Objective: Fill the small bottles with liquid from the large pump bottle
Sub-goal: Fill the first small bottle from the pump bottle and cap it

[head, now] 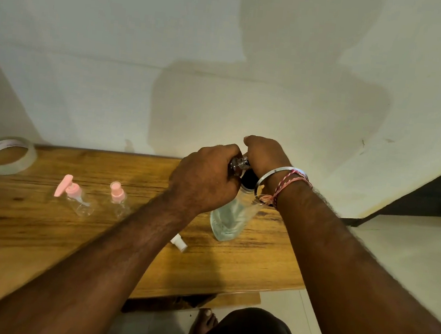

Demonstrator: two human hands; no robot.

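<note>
The large clear pump bottle point(228, 219) stands on the wooden table point(44, 230), holding pale liquid, with a black collar under the pump. My left hand point(204, 178) grips a small clear bottle point(238, 164) tilted up against the pump head. My right hand point(265, 155) is curled over the top of the pump, which it mostly hides. Two more small clear bottles stand to the left: one with a pink pump cap point(75, 195) and one with a pink spray cap point(118, 199). A small white cap point(179, 242) lies on the table near my left forearm.
A roll of clear tape point(7, 155) lies at the table's far left, by the pale wall. The table's right edge ends just past the large bottle, with white floor beyond. A dark ledge point(428, 194) runs at the right. A bare foot point(204, 320) shows below the table's front edge.
</note>
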